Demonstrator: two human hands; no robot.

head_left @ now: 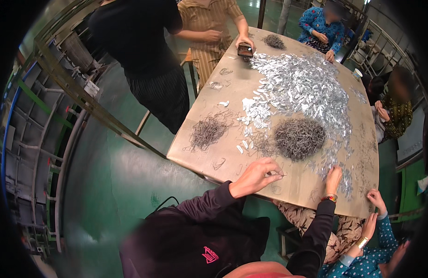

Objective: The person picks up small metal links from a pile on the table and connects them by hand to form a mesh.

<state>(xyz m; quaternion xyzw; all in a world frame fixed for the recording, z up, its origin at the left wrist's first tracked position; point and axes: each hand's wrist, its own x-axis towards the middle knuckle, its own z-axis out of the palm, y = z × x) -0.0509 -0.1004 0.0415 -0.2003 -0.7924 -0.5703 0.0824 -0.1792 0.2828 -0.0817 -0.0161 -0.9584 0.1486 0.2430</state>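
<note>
My left hand [255,176] rests on the near edge of the beige table [232,83], its fingers pinched on a thin wire piece [277,175]. My right hand [333,179], with a beaded bracelet at the wrist, lies flat with fingers stretched into scattered silver metal pieces [337,160]. Just beyond both hands sits a round heap of dark wire pieces [300,136]. A wide spread of shiny silver pieces [297,85] covers the table's middle and far side.
A smaller wire heap [208,131] lies at the table's left, another [274,41] at the far end. Several people work around the table; a seated person in teal [369,227] is close on my right. One far hand holds a phone [245,49]. Green floor and metal racks [42,139] on the left.
</note>
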